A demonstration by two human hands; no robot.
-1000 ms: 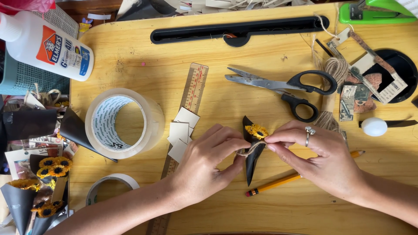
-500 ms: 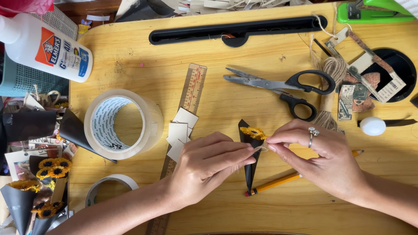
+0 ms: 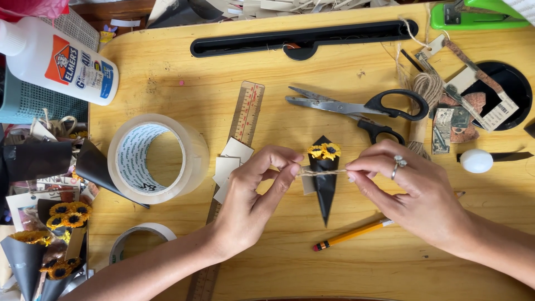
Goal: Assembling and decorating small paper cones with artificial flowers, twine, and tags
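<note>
- L hand (image 3: 251,195) & R hand (image 3: 415,198) each pinch one end of a thin twine (image 3: 322,172), fingers shut tight on it.
- Twine is pulled flat across the little black paper cone (image 3: 325,187), just under the tiny yellow flowers (image 3: 325,150) at its top.
- Cone lies in the mid of the desk (image 3: 345,61), btw the 2 hands, tip pointing to the person.
- Looks like: cone is rolled, flowers are in, twine is on. Can't tell if a knot is made yet. Twine ends look uncut, I think.
- More done cones w/ flowers (image 3: 39,251) sit at the far L edge, off the desk side.
- Scissors (image 3: 362,108) lie just above the cone, near the R hand.
- Pencil (image 3: 354,234) lies under the R hand, near the cone tip.
- Ruler (image 3: 245,117) & small paper squares (image 3: 231,167) are just beside the L hand.
- Big tape roll (image 3: 159,159) is L of that; glue bottle (image 3: 56,58) at top L corner.
- White egg-shaped thing (image 3: 476,160) & twine bundle (image 3: 426,89) on the R.
- Open room: bare wood below the cone & in the upper mid. L side is crowded.
</note>
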